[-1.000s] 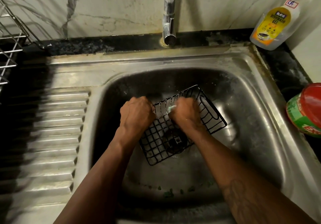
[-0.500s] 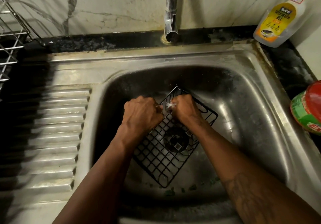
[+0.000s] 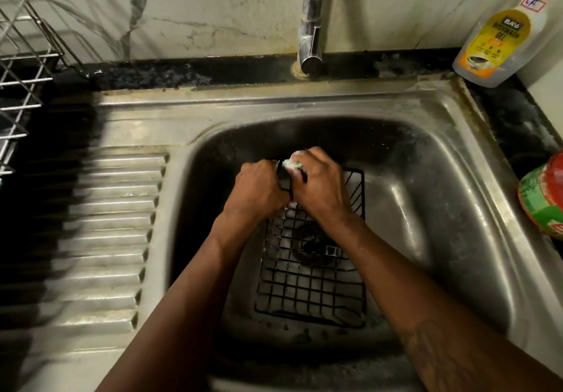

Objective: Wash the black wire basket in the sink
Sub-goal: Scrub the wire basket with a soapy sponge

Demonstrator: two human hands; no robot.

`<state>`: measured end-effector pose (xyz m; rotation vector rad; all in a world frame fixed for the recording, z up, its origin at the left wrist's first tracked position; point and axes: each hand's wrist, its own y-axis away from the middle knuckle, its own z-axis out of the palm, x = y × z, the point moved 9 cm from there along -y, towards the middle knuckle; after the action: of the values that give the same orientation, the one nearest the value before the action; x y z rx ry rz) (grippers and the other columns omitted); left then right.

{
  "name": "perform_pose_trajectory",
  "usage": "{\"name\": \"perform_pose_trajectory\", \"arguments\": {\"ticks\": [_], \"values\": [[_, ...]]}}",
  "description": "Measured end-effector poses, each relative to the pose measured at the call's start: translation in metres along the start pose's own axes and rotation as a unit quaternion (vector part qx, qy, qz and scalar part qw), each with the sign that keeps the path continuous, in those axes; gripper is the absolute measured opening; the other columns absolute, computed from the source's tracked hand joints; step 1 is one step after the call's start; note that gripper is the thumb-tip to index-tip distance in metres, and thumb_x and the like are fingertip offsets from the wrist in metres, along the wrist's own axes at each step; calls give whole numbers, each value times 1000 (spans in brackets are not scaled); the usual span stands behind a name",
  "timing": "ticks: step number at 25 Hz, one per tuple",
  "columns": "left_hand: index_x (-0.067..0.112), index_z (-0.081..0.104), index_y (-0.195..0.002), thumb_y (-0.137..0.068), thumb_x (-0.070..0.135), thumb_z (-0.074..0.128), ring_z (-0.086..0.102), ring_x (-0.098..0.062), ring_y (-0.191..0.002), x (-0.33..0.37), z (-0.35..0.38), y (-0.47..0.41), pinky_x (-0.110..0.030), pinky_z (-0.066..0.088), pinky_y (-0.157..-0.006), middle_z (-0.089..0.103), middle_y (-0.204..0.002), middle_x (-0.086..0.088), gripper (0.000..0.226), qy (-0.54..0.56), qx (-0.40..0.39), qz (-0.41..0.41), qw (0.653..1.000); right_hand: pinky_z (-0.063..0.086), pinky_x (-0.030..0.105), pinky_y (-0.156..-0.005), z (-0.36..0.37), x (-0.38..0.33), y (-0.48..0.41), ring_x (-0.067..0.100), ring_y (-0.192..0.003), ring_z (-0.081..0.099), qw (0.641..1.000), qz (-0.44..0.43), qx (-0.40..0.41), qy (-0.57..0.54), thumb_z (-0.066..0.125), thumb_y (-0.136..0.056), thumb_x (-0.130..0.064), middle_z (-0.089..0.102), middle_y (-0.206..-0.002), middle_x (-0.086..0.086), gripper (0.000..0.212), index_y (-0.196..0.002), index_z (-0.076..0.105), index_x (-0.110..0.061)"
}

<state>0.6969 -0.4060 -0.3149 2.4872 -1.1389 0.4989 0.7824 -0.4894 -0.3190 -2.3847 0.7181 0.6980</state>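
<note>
Left hand (image 3: 259, 187) is clenched on the far edge of the black wire basket (image 3: 310, 288) in the sink (image 3: 441, 160), while right hand (image 3: 318, 181), touching it, grasps a soapy scrubber (image 3: 293, 164) against that edge.

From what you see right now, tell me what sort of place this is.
Most likely a home kitchen: a steel sink with a ribbed drainboard, a dishwash gel bottle on the counter, and a wire dish rack at the left.

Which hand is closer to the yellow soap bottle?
Right. The right hand sits on the bottle's side of the steel sink; the left hand is farther from the yellow-labelled dishwash gel bottle.
</note>
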Motion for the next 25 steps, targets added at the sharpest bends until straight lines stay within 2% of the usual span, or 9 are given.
{"name": "perform_pose_trajectory", "arguments": {"ticks": [3, 6, 9, 11, 13, 16, 18, 21, 25], "values": [[16, 65, -79, -83, 18, 63, 69, -19, -60, -6, 6, -1, -26, 55, -55, 67, -66, 1, 5, 52, -45, -48, 996, 58, 38, -78, 19, -16, 8, 27, -92, 67, 996, -43, -82, -17, 75, -79, -15, 67, -107, 11, 29, -107, 72, -8], [11, 66, -87, -89, 16, 59, 72, -22, -48, -11, 9, 4, -32, 63, -53, 72, -69, -8, 9, 147, -80, -115, 979, 59, 41, -69, 2, -9, 3, 32, -83, 68, 999, -3, -15, 38, 61, -92, -14, 68, -101, 14, 27, -116, 71, -9], [9, 57, -100, -90, 13, 61, 71, -17, -47, -20, 10, 4, -26, 61, -52, 65, -77, -7, 11, 157, -79, -165, 971, 58, 36, -61, -31, 20, -3, 27, -73, 66, 992, 63, 53, 94, 57, -94, -7, 66, -99, 12, 26, -116, 72, -7], [12, 55, -112, -89, 15, 65, 71, -9, -50, -28, 18, 4, -21, 60, -54, 69, -83, -7, 25, 158, -95, -187, 965, 56, 30, -62, -46, 42, -2, 22, -73, 64, 984, 128, 77, 102, 57, -96, -6, 64, -100, 11, 24, -115, 72, -6], [13, 59, -117, -84, 21, 68, 76, -18, -65, -28, 23, 5, -31, 64, -65, 74, -92, -9, 35, 191, -110, -193, 956, 56, 26, -65, -36, 39, 0, 18, -77, 64, 985, 137, 68, 79, 58, -97, -7, 65, -102, 9, 22, -114, 73, -5], [23, 60, -98, -91, 22, 62, 76, -22, -60, -22, 22, 6, -35, 65, -61, 76, -82, -10, 8, 211, -120, -178, 954, 46, 19, -76, 18, -11, 6, 23, -85, 64, 999, 18, -46, -5, 65, -87, 6, 67, -99, 15, 24, -108, 75, 0], [24, 58, -88, -92, 23, 62, 77, -27, -64, -25, 23, 5, -40, 65, -65, 77, -81, -13, 5, 222, -122, -191, 948, 42, 22, -78, 32, -19, 6, 29, -87, 63, 996, -29, -89, -4, 66, -83, 9, 67, -99, 17, 27, -106, 76, -2], [14, 64, -91, -82, 11, 66, 77, -36, -71, -36, 32, 5, -51, 64, -75, 78, -81, -15, 10, 287, -126, -252, 916, 55, 30, -71, -11, 22, -6, 22, -83, 62, 994, 69, -9, 89, 62, -88, -1, 62, -106, 9, 29, -114, 72, -10], [10, 58, -81, -98, -1, 56, 77, -32, -89, -29, 46, 23, -47, 60, -92, 79, -88, -16, 21, 347, -184, -296, 871, 53, 22, -69, -51, 52, -6, 18, -86, 63, 974, 163, 55, 147, 61, -93, -4, 62, -109, 9, 27, -118, 69, -10]]}}
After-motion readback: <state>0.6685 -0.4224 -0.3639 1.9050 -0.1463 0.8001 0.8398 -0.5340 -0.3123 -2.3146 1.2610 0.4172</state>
